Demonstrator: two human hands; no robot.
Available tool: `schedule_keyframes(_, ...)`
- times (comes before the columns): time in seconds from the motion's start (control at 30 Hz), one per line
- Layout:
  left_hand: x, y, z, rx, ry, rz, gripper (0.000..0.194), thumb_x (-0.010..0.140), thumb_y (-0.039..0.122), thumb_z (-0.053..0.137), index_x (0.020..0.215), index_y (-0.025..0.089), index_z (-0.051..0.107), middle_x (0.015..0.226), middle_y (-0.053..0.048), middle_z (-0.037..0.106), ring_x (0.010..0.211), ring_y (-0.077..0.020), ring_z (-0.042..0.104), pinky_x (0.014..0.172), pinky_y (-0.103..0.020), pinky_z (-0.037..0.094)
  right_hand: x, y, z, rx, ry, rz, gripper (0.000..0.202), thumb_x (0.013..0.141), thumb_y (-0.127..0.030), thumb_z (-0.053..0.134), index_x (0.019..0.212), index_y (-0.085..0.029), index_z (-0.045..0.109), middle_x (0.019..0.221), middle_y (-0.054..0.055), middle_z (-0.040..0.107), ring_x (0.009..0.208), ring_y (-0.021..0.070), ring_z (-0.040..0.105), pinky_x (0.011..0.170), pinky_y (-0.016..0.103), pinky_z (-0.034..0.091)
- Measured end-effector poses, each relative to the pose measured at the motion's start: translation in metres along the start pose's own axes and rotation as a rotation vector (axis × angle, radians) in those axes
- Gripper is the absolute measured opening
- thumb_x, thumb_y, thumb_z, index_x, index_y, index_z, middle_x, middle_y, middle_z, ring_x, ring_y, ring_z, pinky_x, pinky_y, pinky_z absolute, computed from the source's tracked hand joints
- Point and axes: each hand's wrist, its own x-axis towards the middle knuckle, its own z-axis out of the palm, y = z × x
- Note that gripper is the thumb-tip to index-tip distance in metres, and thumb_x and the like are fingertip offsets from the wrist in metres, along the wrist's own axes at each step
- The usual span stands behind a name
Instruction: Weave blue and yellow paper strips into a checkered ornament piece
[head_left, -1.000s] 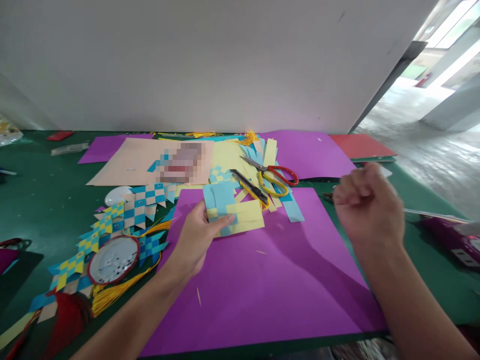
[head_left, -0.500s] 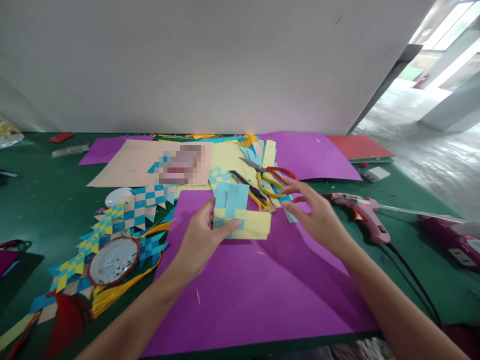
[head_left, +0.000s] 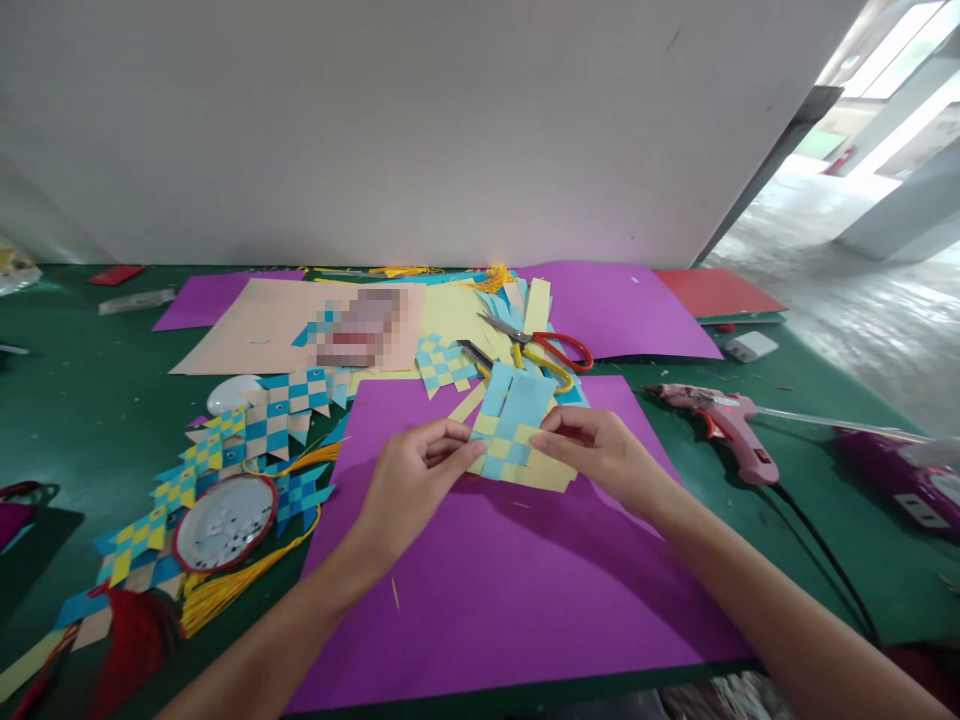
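"Where could a hand slip in?"
"Between the forearms: the purple sheet [head_left: 480, 600] lies flat there, bearing only thin slivers [head_left: 395, 593]."
"Straight ahead, past the paper weave [head_left: 506, 430]?"
"Scissors [head_left: 531, 340] and a cutter [head_left: 476, 354] lie just beyond it, and the white partition [head_left: 450, 130] walls off the far edge."
"Right side?"
"A strip of green table [head_left: 802, 395] shows between the right hand [head_left: 600, 450] and the glue gun [head_left: 739, 425]; nearer us, its black cord [head_left: 825, 560] snakes beside the forearm."
"Left?"
"Tight. Woven fish [head_left: 268, 425], a round dish [head_left: 217, 505] and a yellow tassel [head_left: 232, 595] crowd the sheet's edge."
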Motion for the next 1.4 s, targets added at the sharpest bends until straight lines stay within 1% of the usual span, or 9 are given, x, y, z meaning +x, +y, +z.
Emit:
schedule_keyframes(0.23,-0.002,0.003,0.000,0.056,-0.060,-0.013,0.020,0.081,0.038,0.065,0.081,0.018,0.067,0.074,0.001,0.070,0.071,-0.0148,0.065,0.063,-0.021,0.047,0.000,0.004,0.005,-0.123,-0.040,0.116,0.045,0.077,-0.044,0.062,0.053,-0.020,0.032,0.056,-0.006,0.025,0.050,0.0066,0.025,0.044,0.023,0.018)
schedule_keyframes(0.5,0.000,-0.003,0.000,0.066,-0.100,-0.014,0.026,0.083,0.041,0.062,0.079,0.016,0.066,0.069,0.001,0.063,0.068,-0.0130,0.058,0.061,-0.021,0.042,-0.001,0.004,0.004,-0.124,-0.038,0.144,0.050,0.075,-0.046,0.063,0.053,-0.021,0.025,0.056,-0.007,0.020,0.050,0.0063,0.020,0.045,0.024,0.016)
schedule_keyframes(0.57,0.000,-0.003,-0.001,0.104,-0.116,0.007,0.028,0.084,0.043,0.060,0.077,0.016,0.066,0.067,0.002,0.059,0.064,-0.0119,0.053,0.058,-0.021,0.038,0.000,0.002,0.003,-0.109,-0.058,0.154,0.048,0.074,-0.045,0.064,0.052,-0.021,0.028,0.055,-0.007,0.022,0.050,0.0067,0.021,0.045,0.024,0.016)
schedule_keyframes(0.67,-0.002,-0.002,-0.001,0.164,-0.180,0.037,0.031,0.086,0.044,0.057,0.076,0.016,0.065,0.064,0.003,0.054,0.059,-0.0104,0.046,0.054,-0.021,0.033,0.000,0.000,0.002,-0.035,-0.110,0.128,0.036,0.074,-0.044,0.065,0.056,-0.019,0.047,0.056,-0.004,0.037,0.053,0.0084,0.031,0.048,0.024,0.023)
schedule_keyframes(0.73,-0.003,-0.002,-0.001,0.198,-0.226,0.053,0.033,0.088,0.045,0.055,0.073,0.017,0.064,0.061,0.004,0.050,0.057,-0.0097,0.041,0.053,-0.022,0.030,-0.001,0.000,0.001,0.023,-0.117,0.141,0.033,0.074,-0.045,0.066,0.059,-0.018,0.053,0.057,-0.003,0.044,0.053,0.0090,0.035,0.048,0.024,0.026)
schedule_keyframes(0.87,-0.003,-0.005,0.000,0.191,-0.245,0.052,0.030,0.087,0.044,0.058,0.076,0.018,0.066,0.065,0.003,0.056,0.061,-0.0106,0.047,0.055,-0.021,0.035,-0.003,0.004,0.002,0.058,-0.076,0.206,0.035,0.076,-0.047,0.065,0.061,-0.017,0.055,0.056,-0.003,0.047,0.050,0.0083,0.037,0.046,0.023,0.030)
schedule_keyframes(1.0,-0.003,-0.005,0.002,0.101,-0.195,0.038,0.026,0.084,0.045,0.062,0.086,0.020,0.070,0.074,0.001,0.065,0.067,-0.0128,0.055,0.059,-0.021,0.041,-0.004,0.007,0.007,0.082,-0.098,0.160,0.034,0.077,-0.046,0.067,0.062,-0.017,0.055,0.059,-0.003,0.048,0.052,0.0079,0.039,0.047,0.023,0.033)
schedule_keyframes(1.1,-0.004,-0.002,0.002,0.132,-0.217,0.064,0.029,0.086,0.044,0.060,0.078,0.018,0.070,0.068,0.001,0.062,0.063,-0.0115,0.052,0.056,-0.020,0.038,-0.004,0.005,0.010,0.084,-0.083,0.183,0.039,0.074,-0.049,0.070,0.059,-0.017,0.052,0.055,-0.005,0.042,0.049,0.0069,0.035,0.044,0.022,0.029)
schedule_keyframes(1.4,-0.005,-0.001,0.002,0.190,-0.242,0.102,0.028,0.086,0.040,0.060,0.070,0.017,0.065,0.059,0.004,0.053,0.054,-0.0083,0.040,0.049,-0.020,0.030,-0.007,0.001,0.013,0.215,-0.057,0.160,0.037,0.076,-0.043,0.070,0.058,-0.016,0.054,0.055,-0.004,0.042,0.049,0.0061,0.036,0.042,0.019,0.028)
